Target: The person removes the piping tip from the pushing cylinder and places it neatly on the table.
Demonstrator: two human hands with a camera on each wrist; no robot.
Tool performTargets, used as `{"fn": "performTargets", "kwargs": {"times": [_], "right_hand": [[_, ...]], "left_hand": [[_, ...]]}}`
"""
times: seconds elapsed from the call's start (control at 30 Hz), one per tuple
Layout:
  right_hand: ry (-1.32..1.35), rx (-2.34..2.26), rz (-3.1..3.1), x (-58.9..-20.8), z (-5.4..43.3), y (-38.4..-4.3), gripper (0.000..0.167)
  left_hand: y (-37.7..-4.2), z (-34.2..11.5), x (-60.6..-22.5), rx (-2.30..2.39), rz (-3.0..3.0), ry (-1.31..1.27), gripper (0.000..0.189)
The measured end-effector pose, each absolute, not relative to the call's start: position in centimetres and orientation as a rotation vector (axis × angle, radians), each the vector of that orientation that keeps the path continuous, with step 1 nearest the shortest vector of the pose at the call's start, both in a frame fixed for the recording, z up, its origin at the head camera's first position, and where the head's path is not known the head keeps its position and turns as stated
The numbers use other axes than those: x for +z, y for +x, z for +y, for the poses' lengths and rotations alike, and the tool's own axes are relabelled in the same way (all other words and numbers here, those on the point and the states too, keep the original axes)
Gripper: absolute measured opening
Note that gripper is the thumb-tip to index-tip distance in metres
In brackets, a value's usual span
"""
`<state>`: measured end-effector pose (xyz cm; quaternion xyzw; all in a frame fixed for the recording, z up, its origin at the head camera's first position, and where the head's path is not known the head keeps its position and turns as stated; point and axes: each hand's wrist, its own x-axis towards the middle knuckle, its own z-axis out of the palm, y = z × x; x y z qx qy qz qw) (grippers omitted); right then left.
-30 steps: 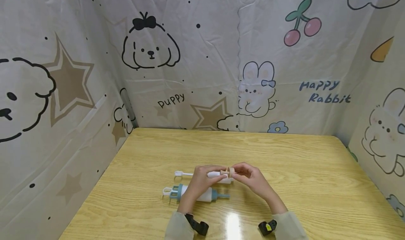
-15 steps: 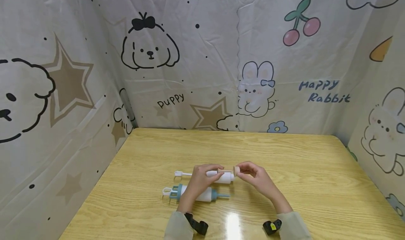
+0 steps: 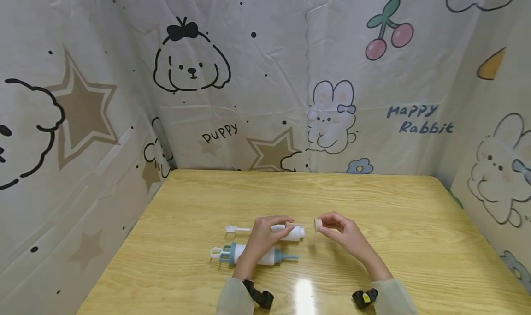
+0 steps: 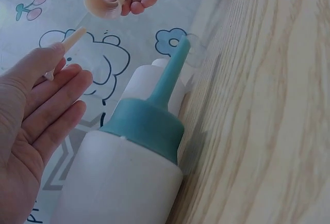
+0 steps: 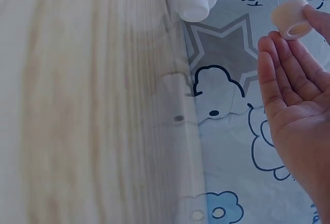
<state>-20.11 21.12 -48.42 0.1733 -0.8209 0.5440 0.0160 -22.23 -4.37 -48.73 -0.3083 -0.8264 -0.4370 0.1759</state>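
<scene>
My left hand [image 3: 265,235] pinches a slim beige tapered nozzle [image 4: 76,38] between thumb and index finger, its narrow tip pointing right. A short way to the right, my right hand [image 3: 345,234] pinches a beige threaded ring cap [image 5: 292,19], apart from the nozzle. Under the left hand lies a white syringe-like tube [image 3: 295,234] with a bare neck at its right end and a white plunger handle [image 3: 232,229] at its left. Nearer the body rests a second syringe-like tube [image 3: 268,256], white with a teal nozzle cap [image 4: 144,126] and teal finger loops [image 3: 226,254].
Both tubes lie side by side on the wood-grain table [image 3: 373,204]. A printed cloth [image 3: 265,75] hangs behind and at both sides of the table. Black wrist straps with cameras [image 3: 262,298] are on both wrists.
The right hand has drawn the ring cap off to the right, away from the nozzle it earlier surrounded. The left hand has stayed nearly in place, holding the nozzle.
</scene>
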Motion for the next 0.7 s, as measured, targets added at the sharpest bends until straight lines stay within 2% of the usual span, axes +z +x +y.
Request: {"fn": "performTargets", "kwargs": {"times": [0.47, 0.7], "right_hand": [[0.471, 1.645, -2.583, -48.7, 23.4, -19.5, 0.029], [0.463, 1.611, -2.587, -48.7, 24.5, -19.2, 0.029]], "left_hand": [[-22.1, -2.8, -49.0, -1.261, -2.387, -0.864, 0.018], [-22.1, -1.9, -49.2, -1.234, -2.364, -0.885, 0.014]]}}
